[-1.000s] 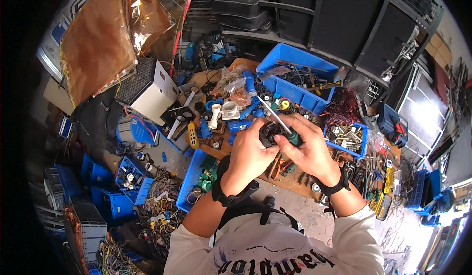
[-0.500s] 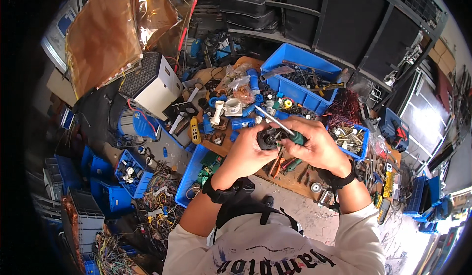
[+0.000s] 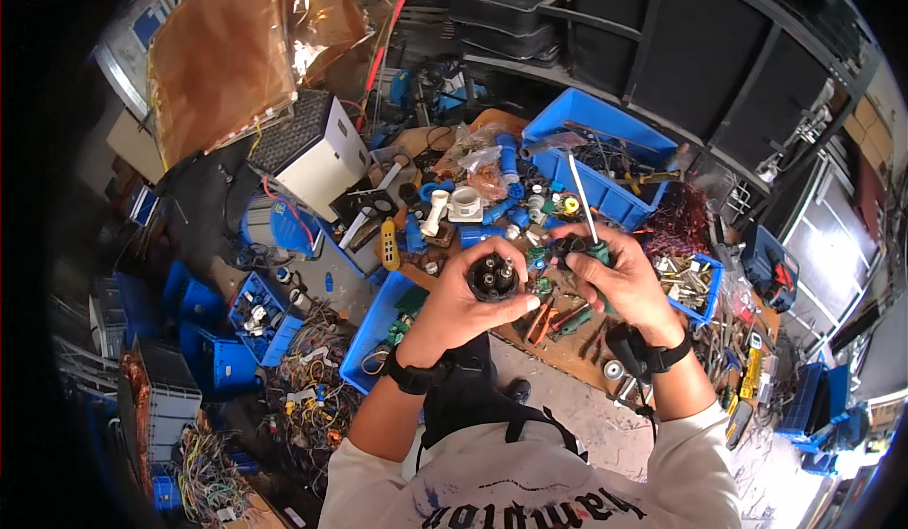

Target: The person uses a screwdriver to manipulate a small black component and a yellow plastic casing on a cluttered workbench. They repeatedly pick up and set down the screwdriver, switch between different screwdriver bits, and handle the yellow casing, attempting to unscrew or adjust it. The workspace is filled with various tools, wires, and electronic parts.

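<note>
My left hand [image 3: 452, 304] is closed around a round black connector-like part [image 3: 492, 277]. Several metal pins show in its upturned face. In my right hand [image 3: 626, 278] is a screwdriver [image 3: 583, 198] with a green handle, its long metal shaft pointing away from me. A small dark piece [image 3: 562, 245] sits at the fingertips of that same hand; its kind is hard to make out. Both hands are apart, held above the near part of a cluttered workbench. Orange-handled pliers [image 3: 541, 323] lie on the bench below, between them.
A large blue crate [image 3: 605, 184] with cables and tools stands at the far right of the bench. A small blue bin [image 3: 705, 288] of metal pieces is at the right. Blue and white pipe fittings [image 3: 464, 205] crowd the middle. Left of my legs lie tangled wires [image 3: 317, 387].
My hands have moved apart. The screwdriver has swung from lying across the black part to pointing away from me. The part's pins now face up, and a dark piece shows in my right hand.
</note>
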A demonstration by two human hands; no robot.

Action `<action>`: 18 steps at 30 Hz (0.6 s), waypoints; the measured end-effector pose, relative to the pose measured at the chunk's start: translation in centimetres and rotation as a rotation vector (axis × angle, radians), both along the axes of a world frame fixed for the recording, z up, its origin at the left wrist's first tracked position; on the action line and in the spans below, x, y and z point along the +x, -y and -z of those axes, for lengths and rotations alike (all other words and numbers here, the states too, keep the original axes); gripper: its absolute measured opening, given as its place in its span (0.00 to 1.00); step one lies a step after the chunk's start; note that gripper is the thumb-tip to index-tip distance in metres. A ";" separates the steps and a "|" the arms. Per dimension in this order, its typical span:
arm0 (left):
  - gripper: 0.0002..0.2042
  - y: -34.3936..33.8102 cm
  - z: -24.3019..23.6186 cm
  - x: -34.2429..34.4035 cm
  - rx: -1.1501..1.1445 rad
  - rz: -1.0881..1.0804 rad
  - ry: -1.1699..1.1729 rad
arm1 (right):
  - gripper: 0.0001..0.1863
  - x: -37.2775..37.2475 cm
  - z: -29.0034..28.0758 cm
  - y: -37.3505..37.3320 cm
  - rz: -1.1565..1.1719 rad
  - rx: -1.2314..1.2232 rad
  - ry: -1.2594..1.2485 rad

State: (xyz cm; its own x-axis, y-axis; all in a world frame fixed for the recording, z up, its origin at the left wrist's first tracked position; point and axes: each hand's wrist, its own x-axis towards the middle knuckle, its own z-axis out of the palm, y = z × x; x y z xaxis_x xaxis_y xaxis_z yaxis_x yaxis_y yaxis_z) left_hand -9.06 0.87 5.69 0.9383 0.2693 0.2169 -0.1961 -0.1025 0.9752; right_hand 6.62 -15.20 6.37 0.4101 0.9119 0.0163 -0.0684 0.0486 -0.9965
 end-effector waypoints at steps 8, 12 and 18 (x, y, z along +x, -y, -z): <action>0.16 -2.2 2.3 -3.7 -0.050 -0.176 -0.009 | 0.22 -1.8 5.8 -2.3 0.003 -0.162 -0.242; 0.15 -3.5 3.7 -7.0 -0.079 -0.305 -0.078 | 0.22 -2.2 8.5 -3.6 -0.100 -0.010 -0.486; 0.14 -6.2 7.6 -13.4 -0.190 -0.573 -0.156 | 0.26 -3.2 8.7 -6.6 -0.150 -0.060 -0.536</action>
State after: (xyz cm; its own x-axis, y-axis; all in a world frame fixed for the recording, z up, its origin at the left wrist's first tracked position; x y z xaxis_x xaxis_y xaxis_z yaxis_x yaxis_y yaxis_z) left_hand -22.51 7.09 -1.91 0.6498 0.7600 -0.0125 -0.0151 0.0293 0.9995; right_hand 3.38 -8.62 -2.30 0.2129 0.9538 -0.2120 -0.5678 -0.0558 -0.8213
